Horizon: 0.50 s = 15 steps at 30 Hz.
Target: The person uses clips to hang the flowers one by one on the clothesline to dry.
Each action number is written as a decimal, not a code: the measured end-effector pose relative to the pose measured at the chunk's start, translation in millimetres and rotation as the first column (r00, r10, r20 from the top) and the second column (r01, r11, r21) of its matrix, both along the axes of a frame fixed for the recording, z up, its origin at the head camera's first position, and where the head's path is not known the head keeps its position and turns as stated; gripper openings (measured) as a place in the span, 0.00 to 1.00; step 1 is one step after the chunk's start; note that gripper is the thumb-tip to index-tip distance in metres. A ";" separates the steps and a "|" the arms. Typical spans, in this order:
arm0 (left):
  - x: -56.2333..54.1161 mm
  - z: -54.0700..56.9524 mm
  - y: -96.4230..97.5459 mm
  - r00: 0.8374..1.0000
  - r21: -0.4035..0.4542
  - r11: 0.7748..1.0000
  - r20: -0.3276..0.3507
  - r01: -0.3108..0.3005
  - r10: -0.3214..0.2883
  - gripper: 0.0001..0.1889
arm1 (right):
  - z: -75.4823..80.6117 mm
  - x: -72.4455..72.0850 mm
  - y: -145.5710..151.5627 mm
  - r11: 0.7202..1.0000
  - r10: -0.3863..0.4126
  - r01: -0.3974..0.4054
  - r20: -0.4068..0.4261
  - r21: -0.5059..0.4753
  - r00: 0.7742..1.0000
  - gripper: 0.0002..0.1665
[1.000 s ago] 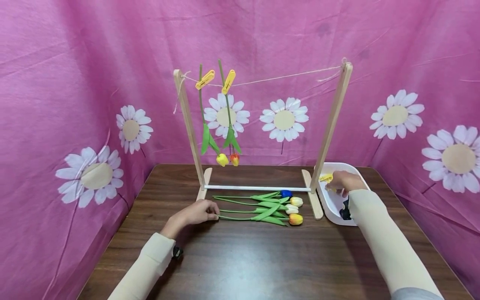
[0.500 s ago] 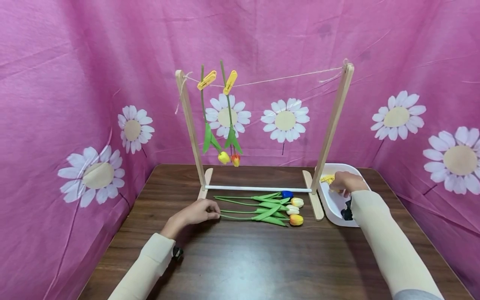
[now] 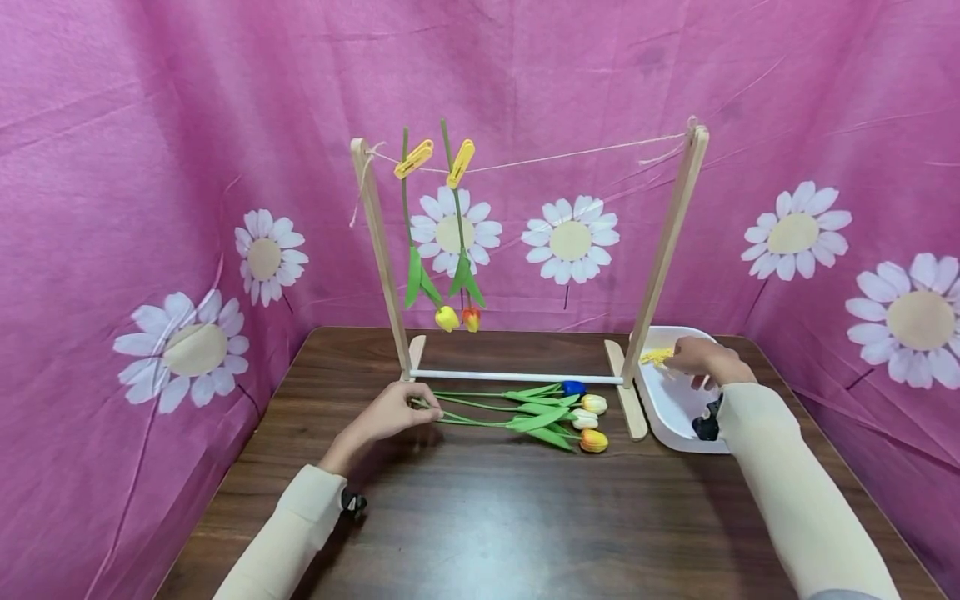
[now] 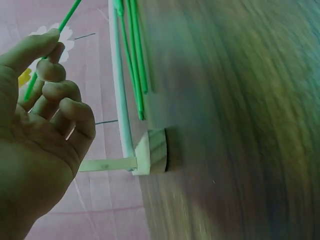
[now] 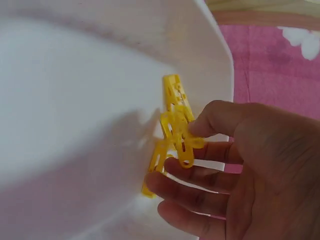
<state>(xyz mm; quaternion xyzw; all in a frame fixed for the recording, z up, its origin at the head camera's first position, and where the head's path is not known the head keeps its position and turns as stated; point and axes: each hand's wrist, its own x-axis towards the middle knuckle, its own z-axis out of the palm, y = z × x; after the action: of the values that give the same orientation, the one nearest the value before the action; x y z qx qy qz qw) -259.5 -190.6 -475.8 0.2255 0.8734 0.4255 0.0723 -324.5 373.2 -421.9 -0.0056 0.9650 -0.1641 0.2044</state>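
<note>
Inside a white plastic bin [image 3: 667, 410] near the back right corner of the desk [image 3: 420, 517], the right hand [image 3: 701, 358] pinches one yellow clothespin [image 5: 184, 150] among other clothespins [image 5: 159, 160], while nearer the left edge, the left hand's [image 3: 393, 414] fingers clamp a tulip stem [image 4: 69, 15].

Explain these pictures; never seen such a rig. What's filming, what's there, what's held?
There is no machine: these are a person's bare left hand and right hand. The wide picture comes from a camera on the head; the two close ones, from a camera on each wrist. On the wooden table are four tulips, a white tray and a wooden stand. Its twine carries two hanging tulips, blooms down, held by clothespins. The left hand pinches a tulip stem. In the tray, the right hand appears to pinch a yellow clothespin among others.
</note>
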 end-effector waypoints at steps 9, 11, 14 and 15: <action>4.3 9.1 10.7 0.989 0.261 0.962 0.142 -0.085 0.049 0.06 | -2.3 -2.9 18.9 0.992 -0.061 0.045 -0.131 -0.121 0.990 0.25; 5.5 10.8 16.4 0.990 0.352 0.932 0.134 -0.080 0.035 0.06 | -1.8 -2.8 21.8 0.985 -0.077 0.050 -0.166 -0.163 0.983 0.26; 6.8 11.6 25.5 0.994 0.496 0.868 0.104 -0.028 -0.028 0.08 | 0.1 -0.8 22.5 0.975 -0.108 0.065 -0.196 -0.214 0.975 0.27; 7.2 11.5 28.3 0.994 0.538 0.843 0.093 -0.002 -0.057 0.09 | 0.5 -0.1 22.1 0.971 -0.113 0.066 -0.201 -0.230 0.973 0.27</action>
<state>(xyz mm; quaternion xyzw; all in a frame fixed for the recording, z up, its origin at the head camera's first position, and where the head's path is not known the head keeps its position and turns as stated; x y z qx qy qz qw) -252.3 -162.3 -464.3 0.2263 0.7110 0.6633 0.0583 -324.6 395.3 -421.4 -0.0022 0.9563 -0.2783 0.0902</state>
